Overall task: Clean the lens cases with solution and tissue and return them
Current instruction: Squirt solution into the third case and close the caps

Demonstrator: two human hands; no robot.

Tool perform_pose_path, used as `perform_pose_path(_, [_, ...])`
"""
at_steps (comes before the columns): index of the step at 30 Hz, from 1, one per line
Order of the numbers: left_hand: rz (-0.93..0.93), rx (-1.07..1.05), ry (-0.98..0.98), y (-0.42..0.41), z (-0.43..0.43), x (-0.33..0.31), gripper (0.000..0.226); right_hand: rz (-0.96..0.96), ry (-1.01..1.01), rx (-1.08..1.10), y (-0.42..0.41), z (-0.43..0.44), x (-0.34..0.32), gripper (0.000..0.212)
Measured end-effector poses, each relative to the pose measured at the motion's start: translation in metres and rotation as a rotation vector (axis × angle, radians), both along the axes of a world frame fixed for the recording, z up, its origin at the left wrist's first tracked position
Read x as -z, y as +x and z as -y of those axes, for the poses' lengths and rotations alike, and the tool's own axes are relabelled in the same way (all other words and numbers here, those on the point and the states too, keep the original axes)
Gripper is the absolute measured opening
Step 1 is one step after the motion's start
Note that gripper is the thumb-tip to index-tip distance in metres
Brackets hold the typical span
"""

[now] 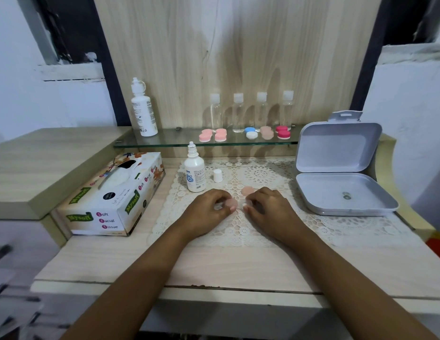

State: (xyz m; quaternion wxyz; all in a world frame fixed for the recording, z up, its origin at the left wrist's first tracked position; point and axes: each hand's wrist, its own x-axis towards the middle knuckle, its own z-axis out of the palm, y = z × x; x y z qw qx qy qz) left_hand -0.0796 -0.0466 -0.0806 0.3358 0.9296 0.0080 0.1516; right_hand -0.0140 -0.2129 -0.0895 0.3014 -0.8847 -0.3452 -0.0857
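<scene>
Pale pink plastic lens case was pinched at the fingertips of the left hand, low over the white lace mat, sticking out on that hand's right. The right hand was curled just beside it; whether anything was gripped couldn't be told. A round pink cap was left on the mat just past the right hand.

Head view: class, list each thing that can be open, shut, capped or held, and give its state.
Small bottle: uncapped, cap standing beside it.
Four clear bottles: capped.
Grey box: open, lid up.
Shelf lens cases: lids on.
Tissue box: opened on top.
Pink lens case: held by left hand.
Pink lid: off, lying loose.
Right hand: fingers curled, grip unclear.
</scene>
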Motion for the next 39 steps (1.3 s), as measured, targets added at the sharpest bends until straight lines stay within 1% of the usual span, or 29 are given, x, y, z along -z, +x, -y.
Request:
perform_pose_path(11, [0.007,0.003,0.016,0.000,0.001,0.001,0.024,0.028,-0.003,-0.002,-0.001,0.000,0.001,0.025])
perform_pose_path(15, [-0.001,-0.003,0.033,0.000,0.001,0.003,0.024,0.011,0.124,0.025,-0.004,0.000,-0.002,0.030])
perform_pose_path(17, [0.003,-0.006,0.033,0.001,0.000,0.004,0.024,0.019,0.155,0.057,0.000,0.001,-0.003,0.032])
perform_pose_path(20, [0.014,-0.004,0.039,0.001,0.000,0.004,0.024,-0.006,0.070,0.066,0.010,0.000,-0.004,0.040])
perform_pose_path(23, [0.015,0.001,0.049,0.002,0.000,0.003,0.024,-0.006,-0.100,0.025,0.017,-0.003,-0.004,0.048])
perform_pose_path(25, [0.012,0.005,0.053,0.001,0.000,0.003,0.023,-0.024,-0.158,0.020,0.019,-0.003,-0.009,0.042])
perform_pose_path(28, [0.006,0.014,0.055,0.000,-0.001,0.003,0.023,-0.058,-0.185,-0.025,0.024,-0.003,-0.016,0.037])
perform_pose_path(31, [0.007,0.016,0.063,-0.001,-0.001,0.002,0.024,-0.029,-0.194,-0.062,0.028,-0.003,-0.021,0.029])
perform_pose_path(39, [0.001,0.015,0.066,0.001,0.000,0.001,0.023,-0.059,0.041,0.021,0.025,-0.006,-0.016,0.018])
